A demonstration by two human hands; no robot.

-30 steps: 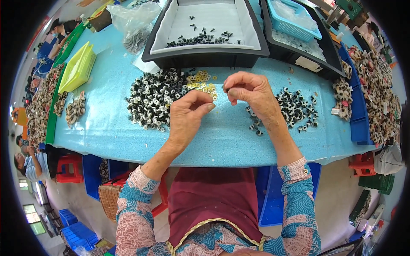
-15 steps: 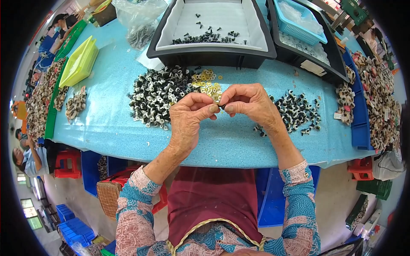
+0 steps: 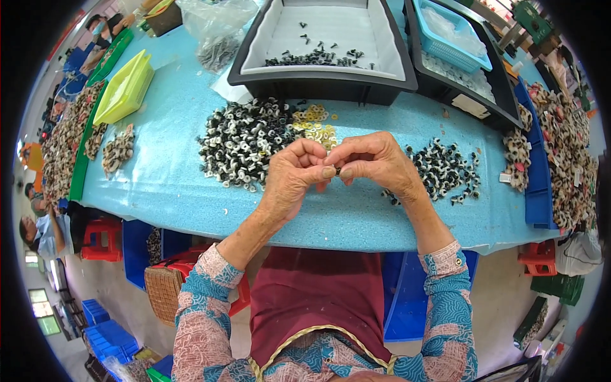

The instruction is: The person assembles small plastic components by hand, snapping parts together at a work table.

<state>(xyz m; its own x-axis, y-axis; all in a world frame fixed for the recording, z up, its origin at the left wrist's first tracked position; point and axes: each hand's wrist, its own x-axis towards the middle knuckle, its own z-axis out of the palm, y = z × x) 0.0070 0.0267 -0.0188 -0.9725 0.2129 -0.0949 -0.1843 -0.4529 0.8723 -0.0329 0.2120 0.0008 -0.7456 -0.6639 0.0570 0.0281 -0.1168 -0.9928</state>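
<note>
My left hand [image 3: 286, 178] and my right hand [image 3: 385, 167] meet above the near middle of the table, thumbs and forefingers pinched. Between their fingertips sits a small dark stemmed piece [image 3: 338, 170], mostly covered by the fingers. Just beyond them lie yellow washers [image 3: 320, 132]. A big heap of black pieces with white rings [image 3: 238, 143] spreads beside my left hand. To the right of my right wrist is a smaller heap of similar black and white pieces [image 3: 445, 170].
A black tray [image 3: 324, 86] with white lining holds loose black stemmed pieces [image 3: 318, 59]. Right of it stands a black bin [image 3: 468, 102] with a blue basket [image 3: 452, 56]. A yellow-green basket [image 3: 124, 89] and plush pieces [image 3: 118, 151] are at left; a blue bin [image 3: 540, 191] stands right.
Both hands have dipped slightly toward me, still pinched together on the small dark piece. The whole view has shifted slightly, moving the table's things a little rightward.
</note>
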